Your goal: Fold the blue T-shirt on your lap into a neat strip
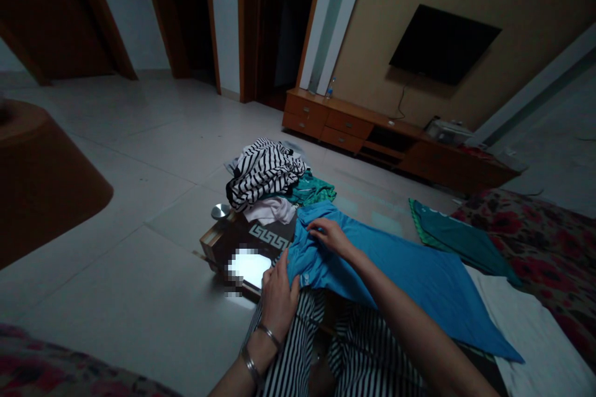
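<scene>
A blue shirt [395, 248] lies spread over the low table, its near end bunched in folds. My right hand [331, 237] is on the bunched part, fingers bent and pinched at the cloth. At the shirt's left edge rests my left hand [278, 294], fingers stretched and thumb apart, touching the fabric. Two bracelets circle that wrist. Beyond my hands is a heap of clothes with a black-and-white striped garment [267, 170] on top, a green garment [314, 189] beside it and a pale cloth [272, 211] in front.
The dark table [223, 242] has a Greek-key pattern and a bright screen [251, 267] on it. A white cloth [535, 322] lies at right, near a folded teal garment [465, 236] on a floral sofa [549, 242]. A brown lampshade [46, 180] stands left. Across the floor is a wooden cabinet [342, 127].
</scene>
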Demonstrator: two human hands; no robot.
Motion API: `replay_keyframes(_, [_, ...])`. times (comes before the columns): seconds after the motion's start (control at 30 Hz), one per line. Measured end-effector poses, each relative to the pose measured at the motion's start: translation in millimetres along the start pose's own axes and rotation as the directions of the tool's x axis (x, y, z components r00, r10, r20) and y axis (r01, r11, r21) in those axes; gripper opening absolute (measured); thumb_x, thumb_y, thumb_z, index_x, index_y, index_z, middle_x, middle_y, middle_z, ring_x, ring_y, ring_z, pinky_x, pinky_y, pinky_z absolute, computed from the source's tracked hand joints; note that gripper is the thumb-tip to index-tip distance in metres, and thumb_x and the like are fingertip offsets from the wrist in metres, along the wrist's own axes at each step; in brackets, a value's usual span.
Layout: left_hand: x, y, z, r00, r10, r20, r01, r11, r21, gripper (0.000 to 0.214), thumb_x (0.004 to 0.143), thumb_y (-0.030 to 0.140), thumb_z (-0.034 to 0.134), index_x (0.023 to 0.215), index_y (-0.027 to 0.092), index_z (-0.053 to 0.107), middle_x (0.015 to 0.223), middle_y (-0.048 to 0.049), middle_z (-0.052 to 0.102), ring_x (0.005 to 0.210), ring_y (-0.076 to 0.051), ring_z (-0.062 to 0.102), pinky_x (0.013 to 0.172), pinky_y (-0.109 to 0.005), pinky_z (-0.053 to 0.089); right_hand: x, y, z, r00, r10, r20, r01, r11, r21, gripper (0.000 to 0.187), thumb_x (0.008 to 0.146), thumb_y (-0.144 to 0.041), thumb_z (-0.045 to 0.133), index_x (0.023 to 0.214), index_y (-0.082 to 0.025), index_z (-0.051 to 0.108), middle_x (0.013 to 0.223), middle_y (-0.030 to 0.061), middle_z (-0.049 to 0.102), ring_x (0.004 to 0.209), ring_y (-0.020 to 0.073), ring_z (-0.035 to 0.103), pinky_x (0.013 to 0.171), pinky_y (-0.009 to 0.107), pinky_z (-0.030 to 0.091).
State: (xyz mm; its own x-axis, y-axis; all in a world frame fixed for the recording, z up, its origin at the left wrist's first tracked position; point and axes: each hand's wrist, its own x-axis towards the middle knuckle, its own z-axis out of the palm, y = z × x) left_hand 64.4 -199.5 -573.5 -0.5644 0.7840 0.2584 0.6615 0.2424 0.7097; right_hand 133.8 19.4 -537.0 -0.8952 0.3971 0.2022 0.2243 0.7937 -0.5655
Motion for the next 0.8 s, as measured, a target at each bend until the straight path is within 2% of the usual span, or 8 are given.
replay_keyframes(0.13, [-4.3, -7.7, -9.8, 1.000, 0.030, -0.007, -0.029, 0.997, 0.072, 0.051, 0.087, 0.014, 0.043, 0.137, 0.014, 0.034, 0.110, -0.0107, 0.063, 0.096, -0.022, 0.058, 0.086, -0.038, 0.044, 23.6, 0.8, 12.4, 0.994, -0.047, 0.099, 0.065, 0.981, -0.181, 0.015, 0.084, -0.015, 0.055, 0.092, -0.019, 0.067, 0.093, 0.0034, 0.068, 0.091, 0.0180, 0.057, 0.083, 0.027, 0.041])
replay_keyframes(0.23, [-8.4, -11.0, -17.2, 0.997, 0.071, -0.013, -0.069, 0.992, 0.107, 0.048, 0.085, 0.013, 0.045, 0.133, 0.016, 0.039, 0.111, -0.0100, 0.064, 0.095, -0.022, 0.059, 0.086, -0.038, 0.044, 35.9, -0.8, 17.8, 0.980, -0.056, 0.191, 0.118, 0.937, -0.330, 0.027, 0.081, -0.010, 0.054, 0.102, -0.021, 0.066, 0.096, 0.0040, 0.067, 0.092, 0.0193, 0.056, 0.081, 0.028, 0.040])
replay_keyframes(0.33, [-11.2, -9.8, -24.5, 0.994, 0.106, 0.020, -0.108, 0.988, 0.113, 0.040, 0.088, 0.018, 0.047, 0.128, 0.018, 0.045, 0.109, -0.0086, 0.066, 0.092, -0.022, 0.060, 0.086, -0.039, 0.043, 43.5, -0.4, 19.1, 0.968, -0.061, 0.242, 0.152, 0.913, -0.379, 0.028, 0.081, -0.010, 0.053, 0.102, -0.021, 0.067, 0.091, 0.0053, 0.067, 0.088, 0.0200, 0.056, 0.078, 0.028, 0.039])
replay_keyframes(0.43, [-7.8, -3.8, -31.0, 0.989, 0.138, 0.055, -0.142, 0.987, 0.070, 0.027, 0.090, 0.028, 0.048, 0.115, 0.020, 0.055, 0.103, -0.0063, 0.066, 0.095, -0.022, 0.059, 0.087, -0.039, 0.043, 44.8, 3.6, 17.4, 0.979, -0.088, 0.187, 0.143, 0.942, -0.304, 0.020, 0.081, -0.011, 0.052, 0.089, -0.019, 0.068, 0.089, 0.0057, 0.066, 0.088, 0.0197, 0.055, 0.079, 0.028, 0.040])
replay_keyframes(0.5, [0.9, 0.6, -32.2, 0.991, 0.134, 0.020, -0.135, 0.990, 0.048, 0.022, 0.091, 0.031, 0.047, 0.107, 0.021, 0.058, 0.104, -0.0063, 0.064, 0.099, -0.022, 0.057, 0.087, -0.039, 0.043, 42.0, 6.5, 16.2, 0.989, -0.098, 0.107, 0.119, 0.971, -0.208, 0.019, 0.082, -0.010, 0.051, 0.088, -0.018, 0.067, 0.089, 0.0052, 0.066, 0.089, 0.0189, 0.056, 0.080, 0.028, 0.040])
replay_keyframes(0.63, [33.3, 4.6, -21.7, 0.991, 0.094, -0.093, -0.087, 0.993, 0.081, 0.041, 0.088, 0.034, 0.051, 0.124, 0.017, 0.047, 0.125, -0.0131, 0.053, 0.118, -0.026, 0.047, 0.097, -0.042, 0.039, 32.4, 10.2, 14.1, 0.998, -0.065, 0.008, 0.065, 0.998, 0.016, 0.016, 0.082, -0.015, 0.054, 0.090, -0.017, 0.067, 0.090, 0.0050, 0.067, 0.089, 0.0178, 0.058, 0.082, 0.029, 0.043])
replay_keyframes(0.73, [56.9, 4.4, -9.7, 0.998, 0.048, 0.036, -0.054, 0.981, 0.187, 0.059, 0.082, 0.028, 0.058, 0.135, 0.011, 0.036, 0.123, -0.0169, 0.055, 0.117, -0.029, 0.049, 0.097, -0.044, 0.038, 29.4, 18.8, 6.1, 1.000, -0.001, 0.015, -0.002, 0.982, 0.190, 0.020, 0.082, -0.023, 0.056, 0.098, -0.018, 0.067, 0.098, 0.0051, 0.068, 0.090, 0.0174, 0.061, 0.082, 0.029, 0.046])
replay_keyframes(0.8, [64.4, 4.4, -5.7, 0.987, 0.013, 0.162, -0.048, 0.975, 0.217, 0.060, 0.081, 0.021, 0.056, 0.136, 0.011, 0.034, 0.114, -0.0158, 0.060, 0.107, -0.028, 0.056, 0.091, -0.040, 0.041, 31.1, 30.4, -4.6, 0.991, 0.114, -0.066, -0.099, 0.977, 0.189, 0.021, 0.083, -0.024, 0.054, 0.098, -0.018, 0.068, 0.100, 0.0056, 0.068, 0.092, 0.0177, 0.061, 0.082, 0.030, 0.046])
